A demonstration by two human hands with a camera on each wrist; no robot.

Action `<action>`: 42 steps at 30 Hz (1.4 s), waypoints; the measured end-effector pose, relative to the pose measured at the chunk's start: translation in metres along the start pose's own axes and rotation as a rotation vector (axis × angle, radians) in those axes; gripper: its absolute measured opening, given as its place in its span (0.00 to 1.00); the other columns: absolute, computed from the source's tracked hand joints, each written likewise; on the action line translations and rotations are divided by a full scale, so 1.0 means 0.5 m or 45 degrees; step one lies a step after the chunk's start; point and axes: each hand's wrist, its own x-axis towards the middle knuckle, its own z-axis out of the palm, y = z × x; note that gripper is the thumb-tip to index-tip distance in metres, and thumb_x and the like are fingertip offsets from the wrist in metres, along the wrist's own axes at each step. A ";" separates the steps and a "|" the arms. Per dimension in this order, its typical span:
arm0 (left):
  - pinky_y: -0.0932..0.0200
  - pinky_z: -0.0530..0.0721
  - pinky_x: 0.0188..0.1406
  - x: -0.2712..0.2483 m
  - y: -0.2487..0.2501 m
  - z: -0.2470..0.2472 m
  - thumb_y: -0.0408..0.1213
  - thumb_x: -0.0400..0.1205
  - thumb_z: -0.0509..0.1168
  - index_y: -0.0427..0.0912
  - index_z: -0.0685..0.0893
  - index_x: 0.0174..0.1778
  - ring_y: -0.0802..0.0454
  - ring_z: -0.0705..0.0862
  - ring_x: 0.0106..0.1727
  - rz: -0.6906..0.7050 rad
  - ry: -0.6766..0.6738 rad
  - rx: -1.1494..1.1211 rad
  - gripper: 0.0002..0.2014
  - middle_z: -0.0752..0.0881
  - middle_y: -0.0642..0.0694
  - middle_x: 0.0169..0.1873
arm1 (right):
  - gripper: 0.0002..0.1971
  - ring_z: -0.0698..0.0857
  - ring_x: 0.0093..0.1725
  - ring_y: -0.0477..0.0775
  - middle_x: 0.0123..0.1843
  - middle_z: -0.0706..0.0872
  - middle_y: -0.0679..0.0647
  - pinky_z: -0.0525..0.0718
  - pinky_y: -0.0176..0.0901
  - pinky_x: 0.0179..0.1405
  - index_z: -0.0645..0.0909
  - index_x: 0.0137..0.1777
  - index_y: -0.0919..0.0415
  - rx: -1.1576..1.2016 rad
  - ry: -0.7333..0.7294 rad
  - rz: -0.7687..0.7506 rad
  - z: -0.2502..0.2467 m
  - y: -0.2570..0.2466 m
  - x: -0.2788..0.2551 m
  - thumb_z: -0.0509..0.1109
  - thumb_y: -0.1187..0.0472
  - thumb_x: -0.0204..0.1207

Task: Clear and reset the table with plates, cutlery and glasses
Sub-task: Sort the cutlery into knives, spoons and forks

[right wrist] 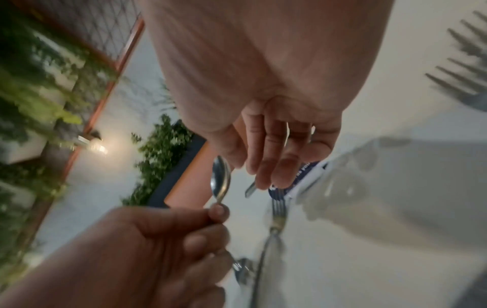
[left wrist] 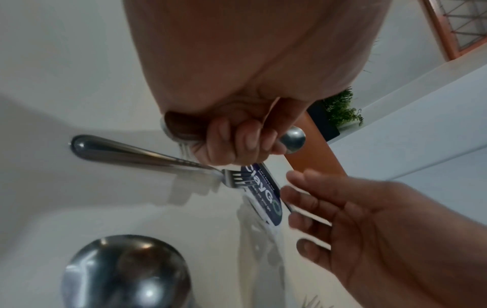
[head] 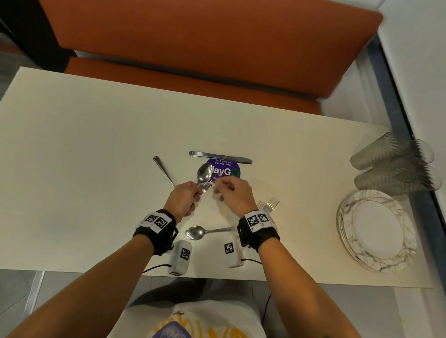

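A person stands at a white bench (head: 86, 160), seen from above, with both bare forearms reaching over it. The left hand (head: 182, 199) has its grip clenched around the handle of a spoon (head: 204, 174), whose bowl points away from the person over a round purple sticker (head: 228, 169) on the bench. In the left wrist view a fork (left wrist: 147, 158) lies on the bench just beneath that hand, its prongs touching the sticker's edge; from above its prongs show beside the held spoon. The right hand (head: 232, 193) hovers just right of the spoon with its grip released, fingers loosely bent and holding nothing. A knife (head: 220, 157) lies flat across the far edge of the sticker. A long handle (head: 164, 170), its head hidden by the left hand, lies slanted to the left. A second spoon (head: 199, 231) lies between the 2 wrists, near the front edge. 2 more forks (head: 269, 204) lie partly hidden behind the right wrist, only their prongs showing. At the right end of the bench sits a stack of white plates (head: 377, 230) with grey marbled rims, and just beyond it several ribbed glasses (head: 394, 163) lie on their sides. An orange padded seat (head: 199, 31) runs along the far side.
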 end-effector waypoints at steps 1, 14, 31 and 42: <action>0.64 0.60 0.16 0.004 -0.007 -0.006 0.31 0.87 0.56 0.40 0.81 0.42 0.55 0.64 0.18 -0.011 0.030 -0.006 0.11 0.73 0.49 0.25 | 0.07 0.89 0.43 0.46 0.46 0.92 0.48 0.87 0.35 0.48 0.89 0.55 0.56 -0.100 -0.047 -0.024 0.005 0.014 -0.008 0.71 0.60 0.81; 0.64 0.63 0.17 0.007 -0.038 -0.043 0.33 0.88 0.56 0.41 0.82 0.40 0.54 0.66 0.19 -0.038 0.119 -0.007 0.13 0.75 0.48 0.23 | 0.20 0.80 0.56 0.60 0.57 0.83 0.56 0.77 0.50 0.52 0.80 0.63 0.57 -1.314 -0.586 -0.615 0.110 0.070 -0.079 0.75 0.60 0.71; 0.43 0.91 0.47 0.043 0.063 0.011 0.32 0.93 0.54 0.32 0.84 0.50 0.32 0.93 0.47 0.196 -0.063 -0.130 0.15 0.93 0.30 0.42 | 0.04 0.93 0.35 0.57 0.42 0.91 0.57 0.92 0.47 0.40 0.85 0.48 0.65 0.056 0.157 -0.160 -0.062 -0.112 0.032 0.72 0.72 0.76; 0.49 0.56 0.28 0.053 0.095 0.046 0.38 0.89 0.58 0.38 0.87 0.51 0.47 0.72 0.24 0.144 -0.176 -0.198 0.13 0.84 0.37 0.31 | 0.14 0.88 0.42 0.41 0.43 0.90 0.47 0.83 0.28 0.41 0.87 0.54 0.57 0.096 0.377 -0.052 -0.056 -0.122 0.070 0.82 0.62 0.69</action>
